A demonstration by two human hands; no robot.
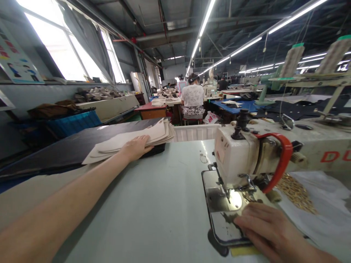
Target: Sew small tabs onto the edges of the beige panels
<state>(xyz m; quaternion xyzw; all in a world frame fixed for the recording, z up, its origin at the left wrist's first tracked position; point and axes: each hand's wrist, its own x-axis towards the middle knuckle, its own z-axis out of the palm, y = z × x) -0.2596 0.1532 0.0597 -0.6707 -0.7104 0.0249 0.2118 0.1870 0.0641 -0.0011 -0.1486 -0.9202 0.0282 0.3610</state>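
Note:
At the left, my left hand reaches out to a stack of flat beige fabric pieces. Its fingers lie over the top and its thumb is at the near edge, closed on the stack's side. My right hand rests at the front of the sewing machine, just before the lit needle area and over the metal plate. Its fingers are bent and pressed together; whatever they may hold is hidden. A yellow strip shows under the plate's front edge, beside this hand.
Small gold-coloured metal parts lie on white plastic right of the machine. A red curved guard sticks out from its head. The pale tabletop stretches between both hands. Beyond are a white crate and a seated person.

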